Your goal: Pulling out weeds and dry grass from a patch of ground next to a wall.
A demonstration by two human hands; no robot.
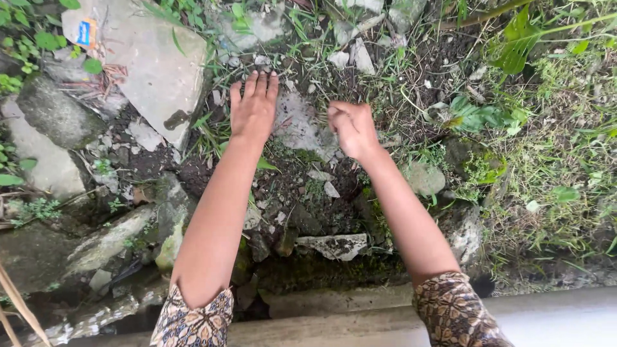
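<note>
My left hand (253, 108) lies flat, palm down, fingers together and stretched out, on the dark soil beside a flat pale stone (301, 125). My right hand (352, 128) is curled into a loose fist at the right edge of that same stone, and I cannot tell whether anything is inside it. Both forearms reach forward from patterned brown sleeves (454, 313). Grass blades and small weeds (212, 132) grow around both hands.
A large grey slab (154, 64) lies at the upper left, with a small orange and blue wrapper (85, 31) on it. Mossy rocks (58, 115) fill the left side. Broken concrete pieces (334, 245) sit below the hands above a concrete ledge (347, 305). Grass (553, 167) covers the right.
</note>
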